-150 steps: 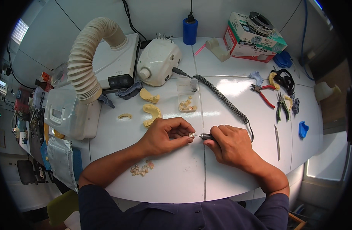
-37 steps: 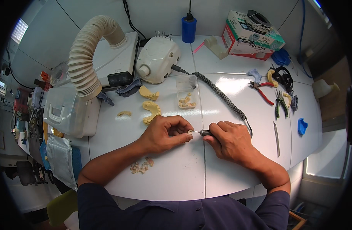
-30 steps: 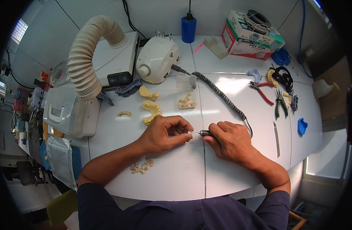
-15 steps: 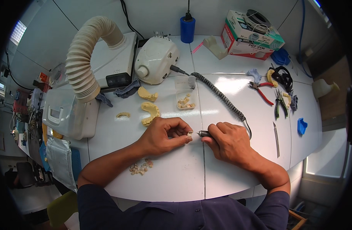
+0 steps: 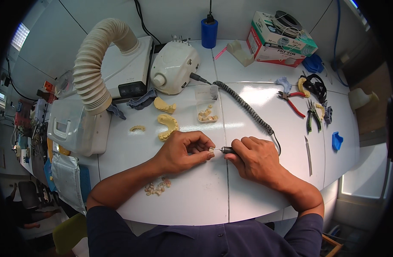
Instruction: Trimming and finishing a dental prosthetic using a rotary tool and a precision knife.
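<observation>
My left hand (image 5: 187, 152) pinches a small pale tooth-like piece (image 5: 211, 150) between thumb and fingertips. My right hand (image 5: 255, 156) grips a dark metal handpiece (image 5: 227, 149), its thin bit at that piece. A coiled cable (image 5: 243, 103) runs from a white control unit (image 5: 173, 66). Beyond my hands are yellow dental casts (image 5: 168, 124), a small yellow arch (image 5: 137, 128) and a clear box (image 5: 208, 115) of pale pieces. A scattered pile of small pieces (image 5: 157, 186) lies below my left hand.
A ribbed hose (image 5: 86, 77) arches over a plastic case (image 5: 76, 132). Right: red-handled pliers (image 5: 295, 107), green-black pliers (image 5: 313, 115), a steel blade (image 5: 308, 156), a blue mould (image 5: 337, 141). Mask boxes (image 5: 273, 47) stand at the back. A co-worker's arm (image 5: 36, 214) shows at far left.
My hands stay in nearly the same place, the bit still at the small piece. Another person's arm has come into view at the lower far left.
</observation>
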A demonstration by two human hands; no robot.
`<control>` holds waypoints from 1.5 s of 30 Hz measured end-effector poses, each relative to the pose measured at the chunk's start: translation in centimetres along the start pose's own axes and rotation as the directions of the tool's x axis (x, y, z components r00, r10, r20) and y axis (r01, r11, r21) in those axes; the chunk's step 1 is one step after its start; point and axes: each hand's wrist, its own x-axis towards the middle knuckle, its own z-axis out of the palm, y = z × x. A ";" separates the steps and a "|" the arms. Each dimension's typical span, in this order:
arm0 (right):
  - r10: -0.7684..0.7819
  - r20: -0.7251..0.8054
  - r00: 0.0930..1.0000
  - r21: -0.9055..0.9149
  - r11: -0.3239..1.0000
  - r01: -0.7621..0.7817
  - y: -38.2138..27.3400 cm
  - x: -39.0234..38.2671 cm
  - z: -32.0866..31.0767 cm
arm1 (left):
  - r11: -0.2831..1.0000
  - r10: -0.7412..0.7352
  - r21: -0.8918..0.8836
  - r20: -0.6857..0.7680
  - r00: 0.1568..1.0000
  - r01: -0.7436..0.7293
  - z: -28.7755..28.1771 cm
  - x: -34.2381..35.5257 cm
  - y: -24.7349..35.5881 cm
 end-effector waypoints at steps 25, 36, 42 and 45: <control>-0.002 -0.007 1.000 0.015 1.000 0.002 0.1 0.0 -0.1 | 0.999 -0.005 0.036 0.045 0.999 0.003 -0.3 0.1 0.2; 0.002 0.011 1.000 0.008 1.000 -0.002 0.2 0.0 -0.1 | 1.000 0.012 0.004 0.001 1.000 -0.012 0.0 0.0 0.1; -0.003 0.006 1.000 0.002 1.000 0.003 0.1 0.0 -0.1 | 1.000 0.007 0.005 0.002 1.000 -0.007 0.0 0.0 0.1; -0.006 0.007 1.000 -0.001 1.000 0.006 0.1 0.0 -0.1 | 1.000 0.006 0.005 0.000 1.000 -0.006 0.0 0.0 -0.1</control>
